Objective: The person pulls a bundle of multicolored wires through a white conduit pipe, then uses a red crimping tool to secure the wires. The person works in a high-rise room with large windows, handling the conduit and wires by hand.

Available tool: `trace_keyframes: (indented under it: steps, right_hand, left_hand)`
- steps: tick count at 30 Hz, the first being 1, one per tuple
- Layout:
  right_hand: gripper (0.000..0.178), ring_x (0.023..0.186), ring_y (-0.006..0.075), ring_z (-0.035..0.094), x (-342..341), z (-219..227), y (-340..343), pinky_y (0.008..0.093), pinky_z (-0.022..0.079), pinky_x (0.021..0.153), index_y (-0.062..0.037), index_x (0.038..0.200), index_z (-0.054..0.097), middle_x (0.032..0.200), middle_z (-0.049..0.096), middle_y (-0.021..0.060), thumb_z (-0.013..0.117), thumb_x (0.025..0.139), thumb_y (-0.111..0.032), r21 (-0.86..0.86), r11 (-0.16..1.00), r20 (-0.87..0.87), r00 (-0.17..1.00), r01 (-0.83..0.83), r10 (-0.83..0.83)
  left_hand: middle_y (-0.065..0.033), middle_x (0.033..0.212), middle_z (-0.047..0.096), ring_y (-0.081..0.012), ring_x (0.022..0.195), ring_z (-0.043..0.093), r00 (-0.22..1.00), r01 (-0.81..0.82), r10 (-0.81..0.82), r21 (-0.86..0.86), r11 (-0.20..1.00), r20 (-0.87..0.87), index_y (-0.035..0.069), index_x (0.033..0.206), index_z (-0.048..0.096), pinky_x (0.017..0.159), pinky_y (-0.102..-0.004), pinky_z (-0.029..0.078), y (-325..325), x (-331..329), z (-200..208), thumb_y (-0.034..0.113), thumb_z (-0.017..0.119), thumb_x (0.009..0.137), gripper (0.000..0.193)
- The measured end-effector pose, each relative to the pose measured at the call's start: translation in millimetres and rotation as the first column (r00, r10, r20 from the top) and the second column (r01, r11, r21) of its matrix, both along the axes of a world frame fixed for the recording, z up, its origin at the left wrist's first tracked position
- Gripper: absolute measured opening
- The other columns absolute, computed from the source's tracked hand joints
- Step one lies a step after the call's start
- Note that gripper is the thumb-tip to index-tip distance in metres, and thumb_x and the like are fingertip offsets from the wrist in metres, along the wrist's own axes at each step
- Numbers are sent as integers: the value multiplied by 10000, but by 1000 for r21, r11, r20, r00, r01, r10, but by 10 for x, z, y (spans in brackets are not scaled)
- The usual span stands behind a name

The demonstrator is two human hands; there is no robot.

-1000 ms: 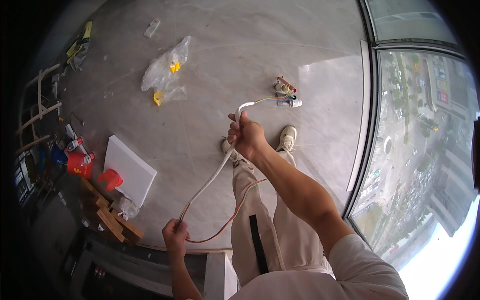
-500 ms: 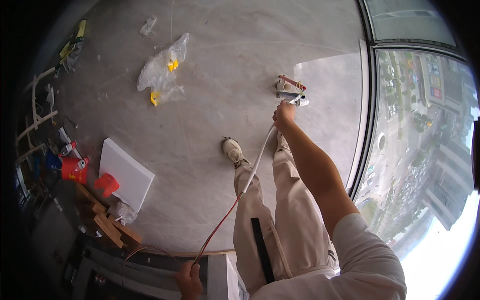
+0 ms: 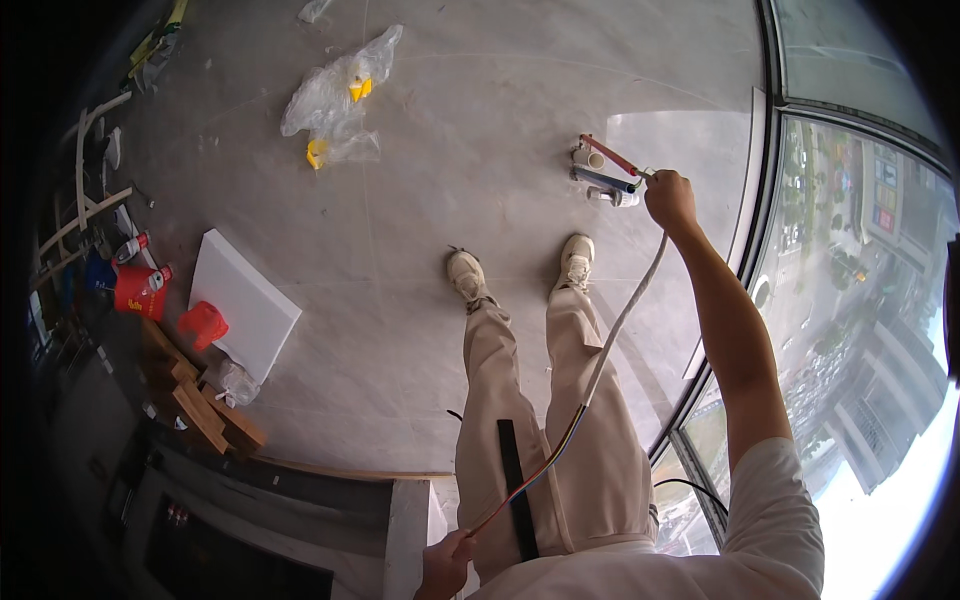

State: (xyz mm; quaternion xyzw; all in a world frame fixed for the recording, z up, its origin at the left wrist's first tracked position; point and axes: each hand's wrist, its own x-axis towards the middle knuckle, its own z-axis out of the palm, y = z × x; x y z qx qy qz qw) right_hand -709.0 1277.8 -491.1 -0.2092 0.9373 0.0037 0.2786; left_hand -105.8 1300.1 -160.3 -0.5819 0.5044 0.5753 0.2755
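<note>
A long cable with a pale sheath [image 3: 622, 325] runs between my two hands. My right hand [image 3: 670, 200] is closed around its far part, arm stretched forward. Just left of that hand stands a cluster of short pipes: a red pipe [image 3: 610, 157], a blue pipe [image 3: 604, 179] and a white round pipe end [image 3: 595, 160]. Thin light-coloured wire ends [image 3: 646, 172] show between the red pipe and my fingers. Below the sheath, bare coloured wires [image 3: 540, 468], red, blue and yellow among them, lead down to my left hand [image 3: 447, 563], which grips them near the lower edge.
A tall window [image 3: 850, 260] lines the right side. Clear plastic sheeting [image 3: 340, 100] with yellow pieces lies on the grey floor. At left are a white board [image 3: 240, 300], a red bucket [image 3: 138, 290], a red bag [image 3: 203, 324] and wooden blocks [image 3: 205, 418].
My right hand has moved right, away from the pipes, with the cable. My left hand has shifted right and lower, still gripping the wires. The view has moved slightly.
</note>
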Motion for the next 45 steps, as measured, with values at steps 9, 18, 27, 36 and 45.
trace_keyframes:
  steps: [9,18,27,36,45]
  right_hand:
    - [241,930,420,715,150,102,-326,507,574,825,9,1014,713,997,724,241,532,919,-119,262,939,67,975,-221,211]
    - [350,909,317,727,227,132,-291,447,588,754,15,1144,624,989,734,169,581,991,-298,80,991,-80,990,-111,118]
    - [129,943,376,652,-41,-198,262,501,498,837,-43,951,679,940,697,162,569,945,-111,-228,855,-147,884,-466,443]
    - [227,818,368,692,684,-63,500,453,568,777,18,912,706,838,715,180,564,967,-150,-356,869,560,823,344,-96]
    - [249,562,105,399,863,327,161,275,392,518,-29,1192,548,793,543,41,387,1078,-182,371,-355,903,-422,858,-76]
  left_hand:
    - [-133,753,673,-265,695,681,998,42,-43,-12,999,-54,7,1083,702,648,-373,542,947,-143,399,350,608,1025,360]
    - [-111,729,650,-236,680,654,997,-68,68,-15,998,-38,-2,1070,701,636,-353,521,1141,-62,547,321,611,1023,339]
    - [16,682,519,-97,656,454,952,-280,278,-3,960,131,-34,980,712,584,-275,401,-28,-153,516,167,590,1015,238]
    - [-102,819,724,-188,733,673,977,9,137,675,737,-163,-34,982,743,689,-322,539,-459,-359,877,134,689,963,177]
    - [-125,864,722,-218,745,677,701,-648,634,664,373,327,-22,964,738,672,-341,554,-540,-514,1365,145,710,953,169]
